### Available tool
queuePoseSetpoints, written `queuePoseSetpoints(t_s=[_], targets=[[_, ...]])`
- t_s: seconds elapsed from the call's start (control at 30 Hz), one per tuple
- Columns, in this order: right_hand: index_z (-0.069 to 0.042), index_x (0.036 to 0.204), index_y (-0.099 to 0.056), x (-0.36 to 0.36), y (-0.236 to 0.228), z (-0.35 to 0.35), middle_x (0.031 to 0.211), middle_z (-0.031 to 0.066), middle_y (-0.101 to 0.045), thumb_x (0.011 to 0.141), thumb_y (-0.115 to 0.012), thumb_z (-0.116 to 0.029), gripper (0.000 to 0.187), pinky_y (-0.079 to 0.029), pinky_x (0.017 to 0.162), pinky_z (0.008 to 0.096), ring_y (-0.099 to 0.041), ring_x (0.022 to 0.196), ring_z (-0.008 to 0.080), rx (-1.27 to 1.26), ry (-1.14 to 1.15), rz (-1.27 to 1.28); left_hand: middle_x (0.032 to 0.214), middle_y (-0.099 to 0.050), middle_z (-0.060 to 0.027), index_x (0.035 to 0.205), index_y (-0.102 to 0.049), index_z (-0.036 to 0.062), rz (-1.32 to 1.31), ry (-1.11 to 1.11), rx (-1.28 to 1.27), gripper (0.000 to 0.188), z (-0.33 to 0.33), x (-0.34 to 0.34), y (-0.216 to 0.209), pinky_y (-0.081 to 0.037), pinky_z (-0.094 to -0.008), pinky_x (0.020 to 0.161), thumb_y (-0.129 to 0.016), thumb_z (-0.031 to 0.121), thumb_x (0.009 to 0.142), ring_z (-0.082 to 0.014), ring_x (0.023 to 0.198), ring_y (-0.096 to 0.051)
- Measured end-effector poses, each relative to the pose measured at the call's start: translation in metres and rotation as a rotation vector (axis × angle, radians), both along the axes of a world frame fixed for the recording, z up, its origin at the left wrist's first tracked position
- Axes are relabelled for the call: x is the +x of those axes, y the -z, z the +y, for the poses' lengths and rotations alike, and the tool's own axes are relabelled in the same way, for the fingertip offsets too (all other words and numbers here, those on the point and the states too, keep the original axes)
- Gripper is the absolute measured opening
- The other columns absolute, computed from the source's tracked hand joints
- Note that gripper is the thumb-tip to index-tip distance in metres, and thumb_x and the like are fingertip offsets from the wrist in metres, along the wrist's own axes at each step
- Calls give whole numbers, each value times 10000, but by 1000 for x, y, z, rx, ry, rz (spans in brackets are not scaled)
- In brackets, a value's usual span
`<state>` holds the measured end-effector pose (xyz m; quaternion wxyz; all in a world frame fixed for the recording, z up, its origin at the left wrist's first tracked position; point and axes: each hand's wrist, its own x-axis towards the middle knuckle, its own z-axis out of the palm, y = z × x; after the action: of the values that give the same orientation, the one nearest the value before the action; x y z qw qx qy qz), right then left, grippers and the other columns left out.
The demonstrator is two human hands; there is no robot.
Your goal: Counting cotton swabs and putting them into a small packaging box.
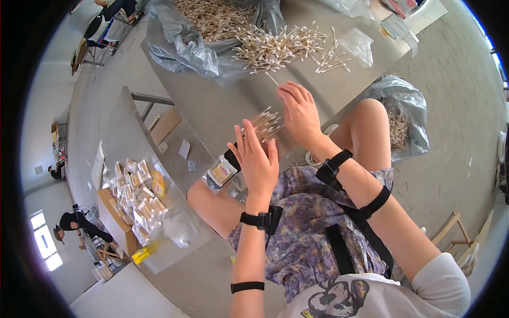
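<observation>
A bundle of cotton swabs (266, 124) lies between the thumb and straight fingers of my left hand (257, 164), its tips fanned toward the right. The bundle's lower part is hidden behind that hand. My right hand (302, 114) is closed in a pinch just beyond the bundle, with a single cotton swab (272, 79) sticking out at its fingertips. Ahead of it a loose heap of cotton swabs (275, 47) is spread on the metal table (212, 100). Left of my left hand is a clear pack of swabs (221, 170) with a yellow label.
A grey plastic bag (183, 50) full of swabs stands at the table's far side. Small clear bags (359, 46) lie right of the heap. Another bag of swabs (408, 119) sits beside my right knee. Packed swabs (140, 196) and a cardboard box (116, 220) are at left.
</observation>
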<state>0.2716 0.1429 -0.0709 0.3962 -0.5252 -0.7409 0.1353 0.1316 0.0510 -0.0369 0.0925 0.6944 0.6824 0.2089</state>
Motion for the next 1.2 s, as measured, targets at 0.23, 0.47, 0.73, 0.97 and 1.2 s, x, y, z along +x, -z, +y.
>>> queuePoseSetpoints(t_s=[0.23,0.47,0.73,0.97,1.2], targets=[[13,1224,-558,10,-11,5,1367,147,-515,964,-538,-21,263,-437,1058,367,-535,1240,300,-224,95,563,1600,-308,-172,1533,-261,-16,-1043,-331,182,556,-6,-7,1,-228,-409,1210,-397,276,1080,-300,1486,-272],[12,1406,-464,-22,-2,-8,1401,162,-528,1073,-469,-315,467,-386,1105,340,-495,1320,223,-470,-94,956,1598,-298,-192,1561,-121,-9,-1436,-393,252,696,27,12,10,-171,-404,1234,-346,438,1077,-285,1499,-247],[41,1426,-429,-27,-6,-5,1439,153,-485,1089,-412,-331,502,-322,1159,349,-422,1390,226,-516,-144,1013,1600,-289,-198,1563,-111,-12,-1424,-461,295,732,32,16,8,-164,-410,1234,-325,485,1070,-302,1499,-237],[9,1409,-470,-48,-5,-14,1413,146,-530,1078,-423,-388,518,-328,1135,344,-457,1359,229,-538,-158,1053,1600,-270,-218,1562,-115,-19,-1517,-399,243,716,36,19,4,-176,-414,1231,-331,457,1072,-316,1493,-244],[-7,1342,-531,-9,-7,-4,1370,173,-560,1053,-500,-239,373,-458,1027,365,-549,1270,281,-281,-60,683,1593,-269,-249,1545,-209,-45,16,-19,81,828,19,11,12,-232,-499,1203,-530,476,988,-367,1497,-232]])
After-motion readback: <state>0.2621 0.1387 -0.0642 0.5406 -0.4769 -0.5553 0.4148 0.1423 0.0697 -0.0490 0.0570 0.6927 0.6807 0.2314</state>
